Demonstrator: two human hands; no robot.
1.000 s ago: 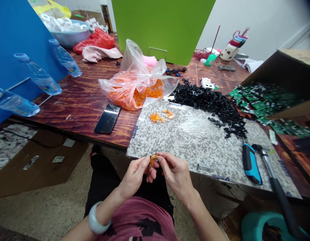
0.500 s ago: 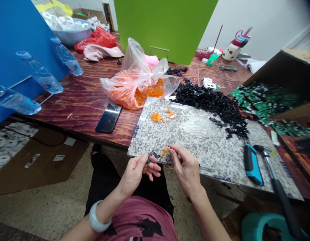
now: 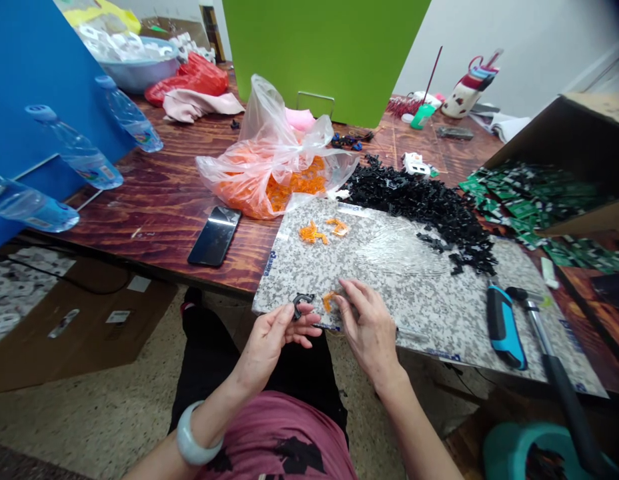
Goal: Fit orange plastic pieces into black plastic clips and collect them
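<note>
My left hand (image 3: pixel 274 348) is shut on a small black plastic C-shaped clip (image 3: pixel 302 305), held just over the near edge of a speckled granite slab (image 3: pixel 414 313). My right hand (image 3: pixel 369 327) rests at that edge with its fingers apart. Its thumb and forefinger are beside a small orange plastic piece (image 3: pixel 328 301) lying on the slab. Farther back on the slab lie more orange pieces (image 3: pixel 312 233). A heap of black clips (image 3: pixel 424 210) covers the slab's far edge and spills onto the table.
A knotted plastic bag of orange pieces (image 3: pixel 277 160) and a phone (image 3: pixel 214 236) lie on the wooden table (image 3: pixel 154 193). To the right are a blue-handled tool (image 3: pixel 504 327), a black-handled hammer (image 3: pixel 559 380) and green circuit boards (image 3: pixel 519 200) by a cardboard box (image 3: pixel 549 143).
The orange piece and black clip were together between my hands; now they are apart. The clip stays in my left hand, and the orange piece lies on the slab by my right hand.
</note>
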